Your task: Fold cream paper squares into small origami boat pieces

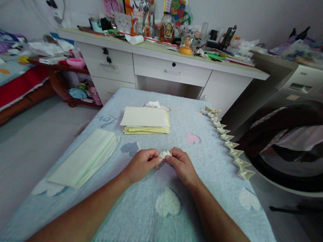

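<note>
Soft, cool light is spreading across the pale-blue, heart-patterned fabric cloth point(138, 212), casting faint shadows. Wide-angle distortion is stretching the grey, front-loading metal washing machine point(316, 81) at the right edge; blur is softening the frame's sides, while the lower right is darkening.

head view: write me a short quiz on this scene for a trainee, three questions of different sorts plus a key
1. Multiple choice: what do the left hand and right hand hold between them?
a) a pink clock
b) a small folded paper piece
c) a glass jar

2. True or false: the row of folded pieces runs along the left side of the cloth.

3. Fill in the colour: the stack topped by a cream sheet lies on a pale ____ cloth with heart shapes.

Key: 1. b; 2. false, it runs along the right side; 3. blue.
</note>
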`<state>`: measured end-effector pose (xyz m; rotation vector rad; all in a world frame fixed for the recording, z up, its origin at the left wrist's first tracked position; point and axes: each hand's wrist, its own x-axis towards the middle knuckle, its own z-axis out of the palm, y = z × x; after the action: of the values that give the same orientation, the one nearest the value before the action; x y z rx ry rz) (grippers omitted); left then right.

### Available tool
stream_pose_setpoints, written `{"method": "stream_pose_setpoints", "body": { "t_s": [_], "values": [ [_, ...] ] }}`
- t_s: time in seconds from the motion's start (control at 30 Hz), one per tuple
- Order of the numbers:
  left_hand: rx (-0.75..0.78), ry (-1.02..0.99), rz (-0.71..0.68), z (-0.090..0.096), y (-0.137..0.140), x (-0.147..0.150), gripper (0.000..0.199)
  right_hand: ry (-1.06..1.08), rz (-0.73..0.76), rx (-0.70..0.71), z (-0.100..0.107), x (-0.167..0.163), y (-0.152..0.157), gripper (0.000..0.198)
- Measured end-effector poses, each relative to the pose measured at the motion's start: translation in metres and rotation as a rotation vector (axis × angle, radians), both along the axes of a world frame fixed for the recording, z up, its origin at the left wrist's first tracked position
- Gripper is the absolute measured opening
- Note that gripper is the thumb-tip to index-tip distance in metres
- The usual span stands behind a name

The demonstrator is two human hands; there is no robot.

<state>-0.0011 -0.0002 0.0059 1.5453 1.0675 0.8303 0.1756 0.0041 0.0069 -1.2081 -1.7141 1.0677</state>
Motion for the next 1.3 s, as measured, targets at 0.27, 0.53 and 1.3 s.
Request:
{"method": "stream_pose_setpoints", "body": {
  "t_s": [0.27,0.53,1.3],
  "values": [
    [-0.014,-0.009,0.014,-0.005,0.000,-0.002,0.028,-0.085,0.053,0.085,0.001,0.002,-0.001,0.030],
    [0.002,0.025,-0.025,-0.012,0.001,-0.005,0.029,-0.116,0.068,0.138,0.002,-0.002,-0.002,0.036],
    [0.003,-0.010,-0.023,-0.003,-0.001,-0.001,0.030,-0.051,0.106,0.070,0.003,0.000,-0.002,0.035]
  ]
}}
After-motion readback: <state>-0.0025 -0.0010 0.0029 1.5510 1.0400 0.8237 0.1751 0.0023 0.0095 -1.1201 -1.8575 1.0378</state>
